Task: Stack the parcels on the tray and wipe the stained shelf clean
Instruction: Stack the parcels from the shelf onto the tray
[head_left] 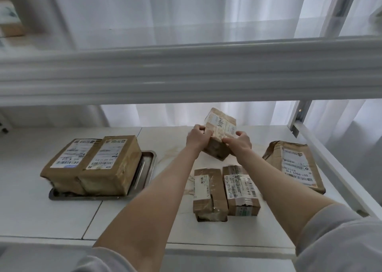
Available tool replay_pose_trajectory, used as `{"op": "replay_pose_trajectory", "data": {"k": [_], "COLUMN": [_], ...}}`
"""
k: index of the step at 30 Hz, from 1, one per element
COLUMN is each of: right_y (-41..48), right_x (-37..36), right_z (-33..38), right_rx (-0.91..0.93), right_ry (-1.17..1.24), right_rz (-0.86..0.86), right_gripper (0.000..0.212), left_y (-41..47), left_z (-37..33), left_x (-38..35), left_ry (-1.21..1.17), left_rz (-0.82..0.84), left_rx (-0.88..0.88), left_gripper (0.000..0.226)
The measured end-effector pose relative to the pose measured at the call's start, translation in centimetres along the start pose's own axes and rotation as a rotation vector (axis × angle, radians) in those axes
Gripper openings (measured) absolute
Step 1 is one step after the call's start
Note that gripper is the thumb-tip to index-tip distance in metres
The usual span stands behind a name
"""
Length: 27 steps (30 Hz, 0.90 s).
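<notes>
Both your left hand [198, 137] and right hand [239, 142] grip one tilted parcel [220, 133] above the stained shelf [115, 216], right of the tray [147, 164].

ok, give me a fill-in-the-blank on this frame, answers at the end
1. The metal tray already carries ____ parcels, side by side.
2. The left hand and right hand together grip exactly ____ parcel, raised off the shelf.
3. Off the tray, ____ more parcels lie on the shelf.
4. The tray sits on the person's ____ side.

Answers: two; one; three; left
</notes>
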State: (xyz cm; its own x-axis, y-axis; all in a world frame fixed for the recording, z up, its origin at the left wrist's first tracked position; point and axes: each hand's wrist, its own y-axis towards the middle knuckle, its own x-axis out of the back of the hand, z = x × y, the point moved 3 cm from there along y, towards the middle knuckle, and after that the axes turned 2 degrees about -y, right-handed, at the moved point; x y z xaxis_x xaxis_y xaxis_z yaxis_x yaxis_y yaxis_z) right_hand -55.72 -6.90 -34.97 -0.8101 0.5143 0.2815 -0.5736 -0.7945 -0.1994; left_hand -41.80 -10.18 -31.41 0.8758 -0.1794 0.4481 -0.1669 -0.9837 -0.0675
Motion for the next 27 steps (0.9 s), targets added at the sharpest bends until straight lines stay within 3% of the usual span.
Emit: {"op": "replay_pose_trajectory", "data": {"k": [3,7,11,14,18,27], "right_y": [-1.0,-3.4,-5.5,-6.6,-8.6,-10.3], "right_x": [-2.2,-4.9,-6.9,-8.3,-9.9,-11.3], "right_z": [0.8,1.9,2.4,2.6,3.2,4.2], "right_rx": [-0.019,-0.058,-0.074,-0.071,-0.086,-0.043], "right_ry": [0.186,0.285,0.255,0.196,0.148,0.102], "right_rz": [0.108,0.250,0.348,0.369,0.398,0.333], "right_gripper": [0.079,0.081,0.082,0.079,0.059,0.039], "left_y": [0.0,-0.4,-1.5,-2.3,-3.4,-3.3], "left_z": [0.9,2.7,4.0,4.8,5.2,6.9], "left_x": [3.2,7.2,10.5,12.5,14.4,17.1], "left_ry": [-0.068,-0.029,0.015,0.088,0.156,0.054], "left_rz": [-0.085,-0.127,-0.178,-0.128,-0.039,0.074], "left_rx": [0.012,0.043,0.106,0.140,0.140,0.112], "left_gripper": [0.035,0.034,0.065,0.088,0.076,0.058]}}
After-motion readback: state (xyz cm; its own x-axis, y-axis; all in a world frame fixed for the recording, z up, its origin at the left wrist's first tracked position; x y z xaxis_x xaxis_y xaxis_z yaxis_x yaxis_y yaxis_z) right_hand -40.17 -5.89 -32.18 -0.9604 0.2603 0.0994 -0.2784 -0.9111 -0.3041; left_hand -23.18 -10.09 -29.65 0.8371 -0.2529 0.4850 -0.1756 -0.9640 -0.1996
